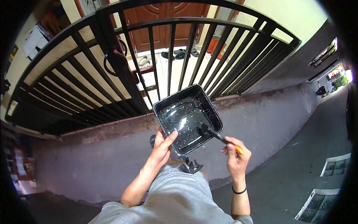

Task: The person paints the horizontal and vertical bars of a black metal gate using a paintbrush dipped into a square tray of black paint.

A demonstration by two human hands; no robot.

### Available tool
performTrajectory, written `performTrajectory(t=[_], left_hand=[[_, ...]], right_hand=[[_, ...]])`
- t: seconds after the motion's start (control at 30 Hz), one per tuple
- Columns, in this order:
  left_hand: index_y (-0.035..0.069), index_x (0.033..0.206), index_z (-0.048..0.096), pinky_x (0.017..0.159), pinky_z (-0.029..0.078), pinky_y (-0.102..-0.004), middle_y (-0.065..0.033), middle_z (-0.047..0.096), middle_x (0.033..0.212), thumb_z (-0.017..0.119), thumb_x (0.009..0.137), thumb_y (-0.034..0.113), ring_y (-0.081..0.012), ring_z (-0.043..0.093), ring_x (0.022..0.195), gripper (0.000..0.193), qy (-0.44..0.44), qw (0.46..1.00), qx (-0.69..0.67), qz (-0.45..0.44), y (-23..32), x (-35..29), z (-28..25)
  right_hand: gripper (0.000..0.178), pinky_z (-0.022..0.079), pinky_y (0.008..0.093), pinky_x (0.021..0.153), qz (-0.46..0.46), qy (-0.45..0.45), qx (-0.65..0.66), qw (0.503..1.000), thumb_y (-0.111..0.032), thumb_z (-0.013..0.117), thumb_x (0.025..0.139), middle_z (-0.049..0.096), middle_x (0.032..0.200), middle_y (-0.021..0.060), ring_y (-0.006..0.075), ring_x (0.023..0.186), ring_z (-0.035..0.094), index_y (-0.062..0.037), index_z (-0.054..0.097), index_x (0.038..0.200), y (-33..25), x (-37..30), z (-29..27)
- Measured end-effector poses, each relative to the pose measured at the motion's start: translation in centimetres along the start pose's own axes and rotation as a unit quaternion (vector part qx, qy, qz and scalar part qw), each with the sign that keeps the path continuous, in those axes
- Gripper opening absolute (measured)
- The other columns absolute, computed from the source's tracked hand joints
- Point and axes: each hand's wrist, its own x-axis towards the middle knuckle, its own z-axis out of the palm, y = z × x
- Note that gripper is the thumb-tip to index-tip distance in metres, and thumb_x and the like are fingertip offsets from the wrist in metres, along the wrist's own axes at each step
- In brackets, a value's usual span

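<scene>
A black iron gate [112,71] stands on the far side, topping a low grey wall [261,119], and the person faces it close. Just in front of its bars the left hand [163,146] holds a square black tray [188,118] of glossy black paint, tilted slightly — fingers under the near edge, thumb over the rim, so it sits steady within reach. To the right, the right hand [235,154] pinches the orange handle of a brush [220,137], fingers pressed together, bristles dipped into the tray's right side.

Square black tray [212,108] holds glossy black paint; brush [218,136] dipped in.
</scene>
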Motion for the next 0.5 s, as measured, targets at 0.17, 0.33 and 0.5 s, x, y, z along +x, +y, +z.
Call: performTrajectory(t=[0.17, 0.33, 0.5], left_hand=[[0.005, 0.149, 0.043, 0.112, 0.046, -0.0352, -0.0075, 0.059, 0.137, 0.078, 0.096, 0.014, -0.0172, 0.058, 0.127, 0.064, 0.015, 1.0, -0.009, 0.007, -1.5, -1.0, -0.3], [0.004, 0.147, 0.043, 0.111, 0.047, -0.0353, -0.0074, 0.059, 0.138, 0.077, 0.097, 0.013, -0.0171, 0.058, 0.127, 0.061, 0.024, 1.0, -0.001, 0.017, -2.2, -1.2, -0.5], [0.004, 0.147, 0.044, 0.109, 0.049, -0.035, -0.0075, 0.06, 0.137, 0.077, 0.097, 0.013, -0.0166, 0.059, 0.126, 0.06, 0.039, 0.999, -0.016, 0.025, -1.8, -1.1, -0.9]], right_hand=[[0.027, 0.054, 0.0243, 0.059, 0.002, 0.006, 0.042, 0.999, -0.019, 0.066, 0.106, 0.075, 0.099, 0.0142, 0.0156, 0.068, 0.072, 0.0052, 0.072, 0.115, 1.1, -1.2, -1.0], [0.02, 0.059, 0.0275, 0.064, 0.01, 0.011, 0.096, 0.995, -0.011, 0.067, 0.104, 0.075, 0.103, 0.0171, 0.0175, 0.071, 0.074, 0.0035, 0.073, 0.115, 1.5, -2.2, -1.2], [0.021, 0.057, 0.0268, 0.062, 0.029, 0.032, 0.118, 0.992, -0.008, 0.067, 0.103, 0.074, 0.1, 0.0148, 0.0163, 0.071, 0.073, 0.0039, 0.073, 0.119, 2.0, -1.3, -0.4]])
